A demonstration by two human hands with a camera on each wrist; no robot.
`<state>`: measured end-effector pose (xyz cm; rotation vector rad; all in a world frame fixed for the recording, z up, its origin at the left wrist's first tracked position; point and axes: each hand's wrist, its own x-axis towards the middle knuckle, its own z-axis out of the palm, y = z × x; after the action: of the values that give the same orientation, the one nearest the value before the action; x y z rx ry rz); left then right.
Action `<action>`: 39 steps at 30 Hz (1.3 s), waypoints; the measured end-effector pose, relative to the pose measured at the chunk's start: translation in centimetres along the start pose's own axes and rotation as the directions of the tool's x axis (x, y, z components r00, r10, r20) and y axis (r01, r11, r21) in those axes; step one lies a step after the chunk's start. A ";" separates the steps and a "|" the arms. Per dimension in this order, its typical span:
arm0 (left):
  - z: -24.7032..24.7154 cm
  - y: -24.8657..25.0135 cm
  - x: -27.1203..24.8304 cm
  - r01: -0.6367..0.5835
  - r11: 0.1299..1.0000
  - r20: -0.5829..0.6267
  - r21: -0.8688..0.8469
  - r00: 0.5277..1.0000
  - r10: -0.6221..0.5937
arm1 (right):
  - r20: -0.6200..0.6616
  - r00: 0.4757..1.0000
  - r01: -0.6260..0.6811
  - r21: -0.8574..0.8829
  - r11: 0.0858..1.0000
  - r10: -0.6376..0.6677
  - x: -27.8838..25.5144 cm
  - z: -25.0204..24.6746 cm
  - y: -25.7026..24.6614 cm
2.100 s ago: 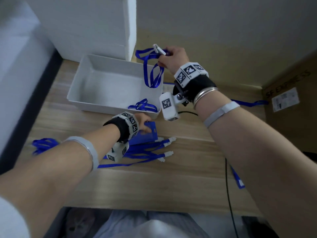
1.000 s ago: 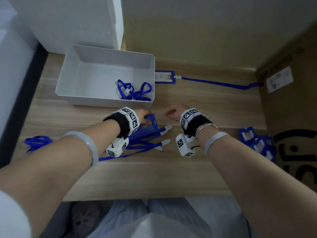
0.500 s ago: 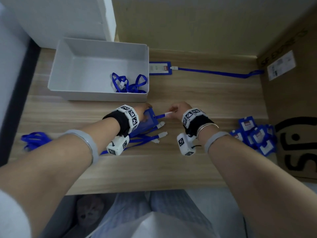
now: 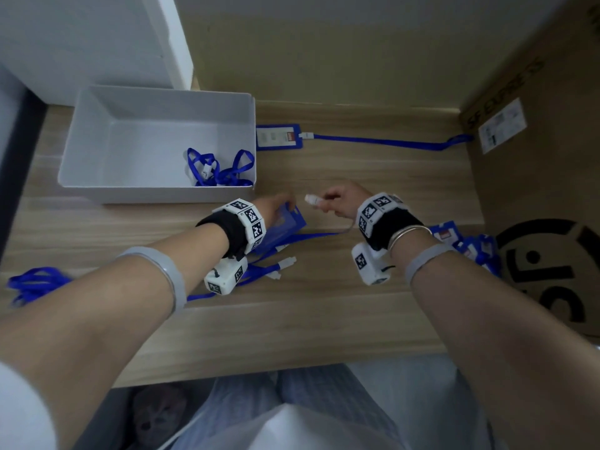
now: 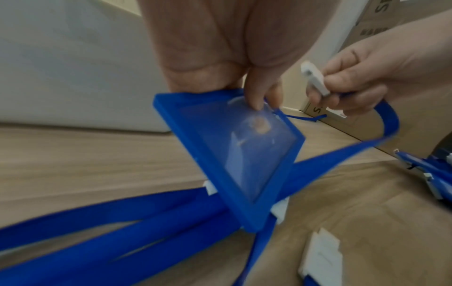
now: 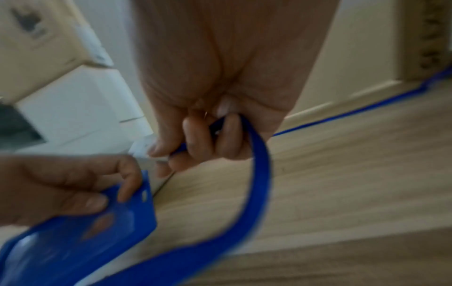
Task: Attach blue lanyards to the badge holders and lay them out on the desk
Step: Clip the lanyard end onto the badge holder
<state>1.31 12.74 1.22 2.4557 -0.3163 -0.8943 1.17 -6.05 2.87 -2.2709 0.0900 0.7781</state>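
Ideally the right hand (image 4: pixel 337 203), pinching the lanyard's white clip (image 4: pixel 312 199), steers it squarely into the slot (a small hole) of the badge holder (image 5: pixel 234 154) pinched by the left hand (image 4: pixel 276 207) just beside.

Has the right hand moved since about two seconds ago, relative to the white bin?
Yes. The right hand, then raised past the white bin's far right corner, now sits nearer the person, off its near right corner, pinching a lanyard clip.

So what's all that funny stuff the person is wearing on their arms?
Each wrist has a black band topped with white blocks printed with black-and-white square patterns, and a small white camera box hangs under it. Further up, each forearm has a pale grey strap. The right arm also wears thin silver bangles. A bit of white sleeve shows on the left.
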 end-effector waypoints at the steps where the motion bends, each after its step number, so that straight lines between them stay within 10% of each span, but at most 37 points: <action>1: 0.0 0.4 0.2 -0.016 1.000 0.031 0.027 0.999 0.016 | 0.050 0.999 -0.001 -0.123 0.992 0.007 -0.2 -0.2 0.1; 8: 0.6 2.5 1.7 -0.091 0.991 0.212 0.095 0.975 0.069 | 0.140 0.990 0.019 -0.226 0.974 0.013 -0.1 0.3 0.6; 29: -0.2 2.8 3.1 -0.151 0.988 0.199 -0.043 0.967 0.157 | 0.198 0.978 0.081 -0.061 0.995 -0.068 0.8 -0.1 1.9; 39: -0.7 1.5 2.7 -0.196 0.960 0.120 -0.201 0.968 0.222 | -0.024 0.997 -0.060 0.286 0.956 0.070 0.7 -0.5 3.3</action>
<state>3.74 10.68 1.00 2.1450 -0.5087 -0.9613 1.10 -8.67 0.72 -2.0152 0.2765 0.7103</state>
